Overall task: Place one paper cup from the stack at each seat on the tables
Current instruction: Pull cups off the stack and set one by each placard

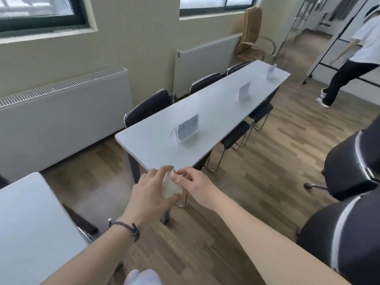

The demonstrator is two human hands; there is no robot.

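A small stack of cream paper cups (171,185) is held in the air just short of the near corner of a long white table (216,108). My left hand (151,191) wraps the stack from the left. My right hand (192,185) pinches the stack's upper part with thumb and fingertips. No cup stands on the table. Three clear name-card stands sit along it: a near one (186,128), a middle one (243,91) and a far one (271,72). Black chairs line both long sides.
A second white table (26,221) lies at the lower left. Two black office chairs (353,182) stand at the right. Radiators (61,118) run along the wall under the windows. Another person (353,64) walks at the far right beside a brown chair (251,33).
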